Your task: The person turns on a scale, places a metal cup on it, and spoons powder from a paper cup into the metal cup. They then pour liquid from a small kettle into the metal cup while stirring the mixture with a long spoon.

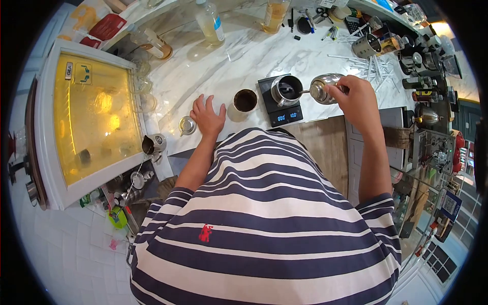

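Note:
My right hand grips a small shiny metal gooseneck kettle by its handle. The kettle's thin spout reaches to the rim of a metal pitcher with dark contents. That pitcher stands on a black digital scale showing lit blue digits. To its left is a cup whose inside looks dark brown. My left hand lies on the marble counter with fingers spread, holding nothing. A small round glass-like dish or lid rests just left of that hand.
Bottles line the counter's back edge. On the right, white straws lie scattered by a perforated metal container. A white-framed yellow panel rises at left, with a metal jug at its corner.

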A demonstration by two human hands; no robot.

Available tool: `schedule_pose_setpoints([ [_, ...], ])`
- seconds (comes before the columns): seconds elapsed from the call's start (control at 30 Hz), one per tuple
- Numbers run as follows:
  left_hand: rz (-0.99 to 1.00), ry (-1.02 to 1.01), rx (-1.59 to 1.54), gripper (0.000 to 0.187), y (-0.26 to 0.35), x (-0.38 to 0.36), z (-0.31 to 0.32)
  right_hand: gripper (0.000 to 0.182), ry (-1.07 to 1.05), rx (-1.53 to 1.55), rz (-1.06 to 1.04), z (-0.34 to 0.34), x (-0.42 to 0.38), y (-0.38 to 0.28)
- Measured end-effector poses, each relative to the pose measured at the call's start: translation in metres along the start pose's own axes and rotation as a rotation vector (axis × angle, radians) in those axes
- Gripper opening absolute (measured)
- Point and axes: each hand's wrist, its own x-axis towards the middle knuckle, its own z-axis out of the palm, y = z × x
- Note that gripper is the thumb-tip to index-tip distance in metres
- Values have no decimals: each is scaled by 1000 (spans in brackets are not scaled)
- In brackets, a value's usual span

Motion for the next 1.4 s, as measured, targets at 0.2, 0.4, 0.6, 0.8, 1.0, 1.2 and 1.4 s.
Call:
schedule_pose_setpoints([
  [0.2,19,-7,-6,54,2,1,-3,31,41,-2,41,-4,9,-6],
  [0.4,24,-26,-27,55,2,3,-2,32,62,10,-27,1,18,-13],
  [0.6,30,-24,-38,55,0,3,0,30,22,51,-23,2,17,-27],
  [0.8,32,-21,-49,54,1,4,-3,30,-21,38,-36,0,6,-29],
  [1.0,43,-7,-45,54,-1,3,0,31,17,-11,-24,-3,-3,-20],
  [1.2,47,-11,-28,54,-1,3,-1,32,60,-17,31,-3,2,-14],
  [1.4,48,-16,-31,55,-1,2,0,32,69,-7,4,-6,12,-20],
])
